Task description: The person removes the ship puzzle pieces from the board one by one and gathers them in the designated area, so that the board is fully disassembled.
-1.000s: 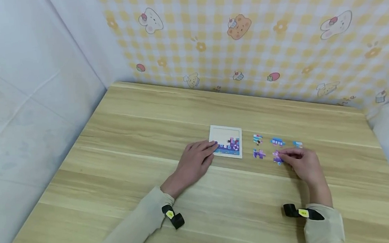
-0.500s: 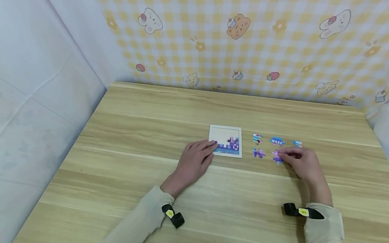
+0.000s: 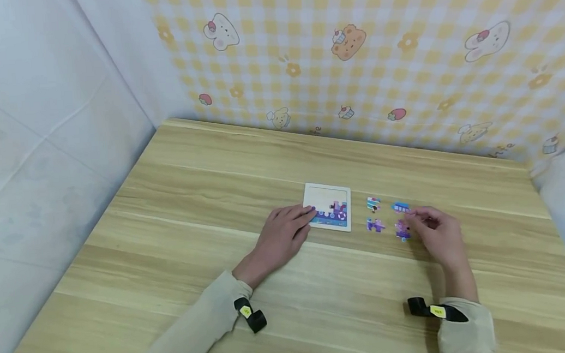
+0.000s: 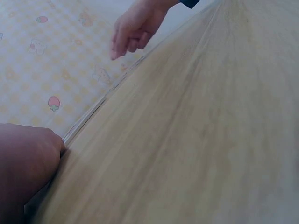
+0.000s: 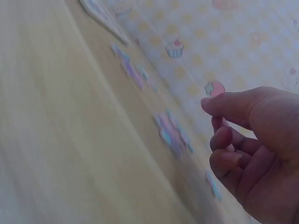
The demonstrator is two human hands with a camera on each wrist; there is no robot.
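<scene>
A square white-rimmed puzzle tray (image 3: pixel 332 230), partly filled with a blue and purple boat picture, lies on the table. My left hand (image 3: pixel 286 231) rests on its left edge, fingertips overlapping the picture. To the right hovers my right hand (image 3: pixel 436 234), also shown in the right wrist view (image 5: pixel 261 149), fingers loosely bent and no piece visible between thumb and fingers. Near its fingertips are a purple puzzle piece (image 3: pixel 402 231) and a blue one with windows (image 3: pixel 400 207). Another small piece (image 5: pixel 213 185) on the table shows in the right wrist view; the hand hides it from the head view.
Two more puzzle pieces, a striped one (image 3: pixel 373 204) and a purple one (image 3: pixel 375 225), lie between the tray and the right hand. The wooden table (image 3: pixel 167 223) meets a yellow checked wall covering (image 3: pixel 306 87) at the back.
My right hand has come off the purple piece and shifted slightly upward, its fingertips now between that piece and the blue one. The left hand stays on the tray.
</scene>
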